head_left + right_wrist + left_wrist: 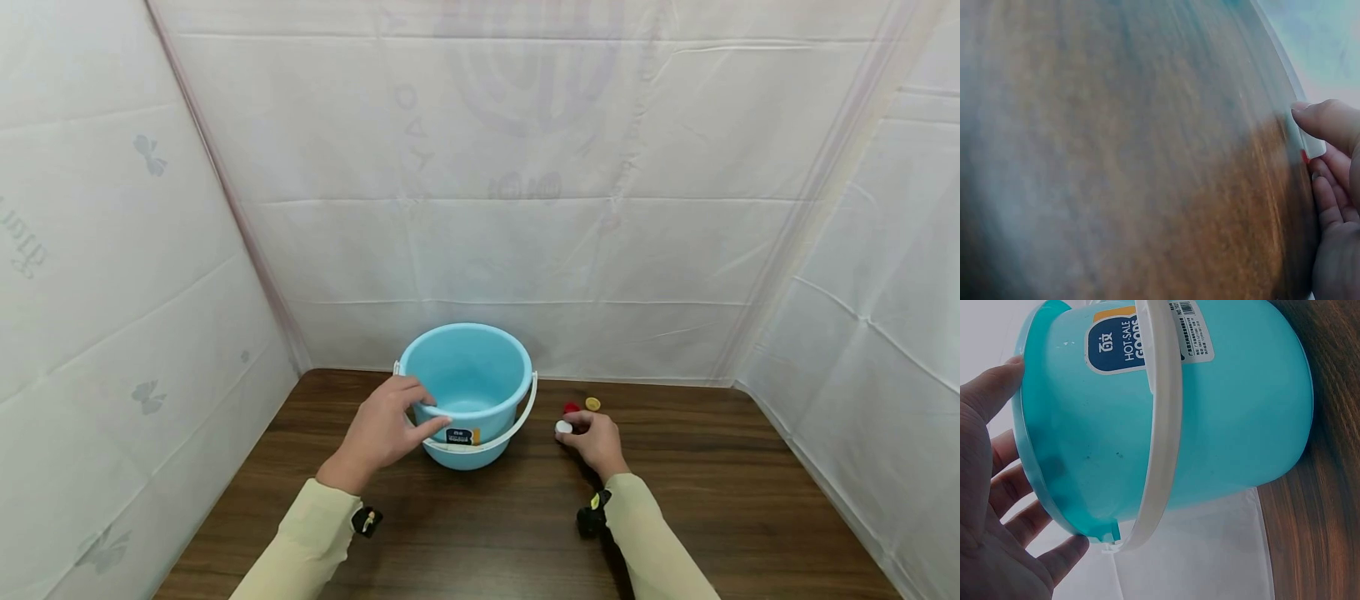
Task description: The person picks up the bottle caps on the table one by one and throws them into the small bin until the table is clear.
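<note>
A light blue bucket with a white handle stands upright on the table in the head view. My left hand holds its near left rim, the thumb outside and the fingers reaching over the edge. The left wrist view shows that rim between thumb and fingers, with a dark label on the wall. To the right of the bucket, my right hand pinches a small white cap between thumb and fingers. Just beyond it lie a red cap and a yellow cap.
The dark wooden table ends against a white sheet wall at the back. Similar sheets hang at the left and right. The bucket stands near the back edge.
</note>
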Action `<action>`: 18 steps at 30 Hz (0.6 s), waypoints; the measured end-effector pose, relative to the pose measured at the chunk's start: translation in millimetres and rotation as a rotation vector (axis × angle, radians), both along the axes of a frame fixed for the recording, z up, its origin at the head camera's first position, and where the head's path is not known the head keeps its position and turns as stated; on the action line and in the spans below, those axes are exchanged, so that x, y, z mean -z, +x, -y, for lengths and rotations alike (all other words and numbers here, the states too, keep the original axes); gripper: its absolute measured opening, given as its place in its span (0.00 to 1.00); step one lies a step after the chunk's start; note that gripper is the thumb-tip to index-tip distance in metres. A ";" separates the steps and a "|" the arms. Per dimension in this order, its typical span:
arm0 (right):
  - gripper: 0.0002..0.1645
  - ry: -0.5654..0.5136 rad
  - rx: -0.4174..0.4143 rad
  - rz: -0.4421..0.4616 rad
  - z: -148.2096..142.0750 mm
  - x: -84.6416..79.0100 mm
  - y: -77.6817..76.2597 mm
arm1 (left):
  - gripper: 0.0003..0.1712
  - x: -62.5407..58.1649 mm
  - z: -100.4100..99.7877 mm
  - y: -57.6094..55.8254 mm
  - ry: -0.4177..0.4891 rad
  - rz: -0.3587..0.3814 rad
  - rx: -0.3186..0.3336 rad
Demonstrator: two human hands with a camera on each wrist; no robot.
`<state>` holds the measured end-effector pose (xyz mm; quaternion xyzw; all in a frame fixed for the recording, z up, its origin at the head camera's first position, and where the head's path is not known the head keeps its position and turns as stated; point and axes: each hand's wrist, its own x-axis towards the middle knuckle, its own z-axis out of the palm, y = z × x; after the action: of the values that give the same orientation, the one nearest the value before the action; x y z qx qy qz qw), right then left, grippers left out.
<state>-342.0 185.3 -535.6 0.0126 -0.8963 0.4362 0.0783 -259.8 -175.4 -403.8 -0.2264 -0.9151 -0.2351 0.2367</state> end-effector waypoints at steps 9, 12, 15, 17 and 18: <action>0.18 0.037 0.000 -0.021 -1.5 -1.3 -1.5 | 0.16 0.0 0.2 -0.6 0.001 0.022 -0.006; 0.18 0.032 -0.008 -0.016 -1.8 -2.8 -1.1 | 0.16 0.6 0.3 -0.9 0.004 0.022 -0.011; 0.18 0.024 -0.012 -0.006 -2.1 -4.2 -1.0 | 0.16 0.3 0.0 -0.9 0.007 0.023 -0.012; 0.18 0.011 -0.014 0.001 -2.3 -5.5 -0.7 | 0.16 0.1 0.0 -0.6 0.008 0.023 -0.011; 0.18 0.005 -0.018 0.002 -2.4 -6.4 -0.6 | 0.17 -0.3 -0.3 -0.4 0.008 0.022 -0.010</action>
<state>-342.5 187.7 -529.2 0.0203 -0.8973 0.4347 0.0733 -260.2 -175.2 -403.5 -0.2184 -0.9179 -0.2399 0.2286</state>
